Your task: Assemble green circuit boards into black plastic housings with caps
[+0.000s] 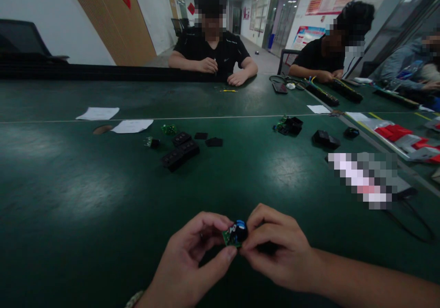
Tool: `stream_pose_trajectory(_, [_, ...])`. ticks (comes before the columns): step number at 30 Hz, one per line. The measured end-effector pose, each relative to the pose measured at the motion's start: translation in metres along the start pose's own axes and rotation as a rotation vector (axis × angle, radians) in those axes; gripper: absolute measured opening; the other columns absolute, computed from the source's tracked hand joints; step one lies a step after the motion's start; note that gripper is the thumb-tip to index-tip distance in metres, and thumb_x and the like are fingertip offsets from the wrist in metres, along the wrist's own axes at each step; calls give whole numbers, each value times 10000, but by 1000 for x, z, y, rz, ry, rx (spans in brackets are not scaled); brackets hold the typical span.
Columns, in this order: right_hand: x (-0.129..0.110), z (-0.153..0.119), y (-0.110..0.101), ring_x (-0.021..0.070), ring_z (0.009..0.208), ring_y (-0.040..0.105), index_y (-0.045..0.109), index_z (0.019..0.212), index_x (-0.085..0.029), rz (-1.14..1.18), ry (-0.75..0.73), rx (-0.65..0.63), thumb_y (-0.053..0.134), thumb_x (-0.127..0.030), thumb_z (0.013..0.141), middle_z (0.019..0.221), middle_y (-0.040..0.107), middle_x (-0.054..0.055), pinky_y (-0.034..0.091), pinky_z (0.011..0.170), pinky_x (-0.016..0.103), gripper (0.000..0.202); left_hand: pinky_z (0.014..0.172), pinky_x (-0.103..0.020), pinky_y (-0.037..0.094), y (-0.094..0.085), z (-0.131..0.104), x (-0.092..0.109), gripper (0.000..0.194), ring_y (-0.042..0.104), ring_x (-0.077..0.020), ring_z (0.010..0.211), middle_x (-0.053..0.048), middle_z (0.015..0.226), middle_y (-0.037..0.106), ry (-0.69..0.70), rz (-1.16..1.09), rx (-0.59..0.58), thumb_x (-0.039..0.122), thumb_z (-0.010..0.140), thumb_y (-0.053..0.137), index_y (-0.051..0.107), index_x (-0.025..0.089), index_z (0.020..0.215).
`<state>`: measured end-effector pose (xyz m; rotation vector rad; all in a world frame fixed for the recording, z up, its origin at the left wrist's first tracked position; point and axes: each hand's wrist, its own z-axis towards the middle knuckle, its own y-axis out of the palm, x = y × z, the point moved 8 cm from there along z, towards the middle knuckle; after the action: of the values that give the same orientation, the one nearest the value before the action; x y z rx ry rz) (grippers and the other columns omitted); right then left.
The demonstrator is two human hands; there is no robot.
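Between my two hands, just above the near part of the green table, is a small green circuit board [228,238] carrying a dark, shiny rounded part with a blue highlight. My left hand [195,253] pinches the board's left side between thumb and fingers. From the other side, my right hand [278,246] has its fingertips closed on the right edge, by the dark rounded part. The fingers cover part of the board's edges.
Black plastic cases [181,151] and loose small boards [168,129] lie ahead on the left. More black housings [326,139] sit to the right, near a partly blurred device [405,179] with a cable. White papers [132,125] lie farther back. A person [213,51] sits opposite, others to the right.
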<state>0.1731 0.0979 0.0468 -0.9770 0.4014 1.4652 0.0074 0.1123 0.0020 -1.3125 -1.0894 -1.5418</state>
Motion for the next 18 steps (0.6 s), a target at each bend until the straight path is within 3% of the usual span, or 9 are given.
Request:
stream_pose_trajectory(5, [7, -1, -4, 175, 762, 645, 650, 1001, -202, 56, 100, 50, 781, -90, 780, 886, 656, 40, 534, 661, 312, 281, 821, -245, 656, 0, 1, 6, 260, 788, -190, 930, -40, 996, 792, 25, 64, 36, -2, 767, 729, 751, 234, 875])
stream_pose_trajectory(10, [11, 1, -1, 197, 847, 649, 684, 1141, -180, 34, 136, 2, 784, -99, 752, 989, 654, 73, 536, 710, 325, 410, 775, -230, 654, 1, 3, 10, 276, 788, -182, 892, -39, 979, 786, 17, 88, 43, -37, 754, 701, 729, 228, 824])
stream_pose_trajectory(18, [9, -1, 0, 182, 853, 654, 731, 1092, -163, 2, 100, 14, 807, -99, 764, 973, 650, 70, 533, 711, 300, 342, 782, -208, 649, 1, 0, 3, 290, 788, -179, 938, -40, 1054, 759, -2, 32, -2, -54, 783, 701, 737, 227, 843])
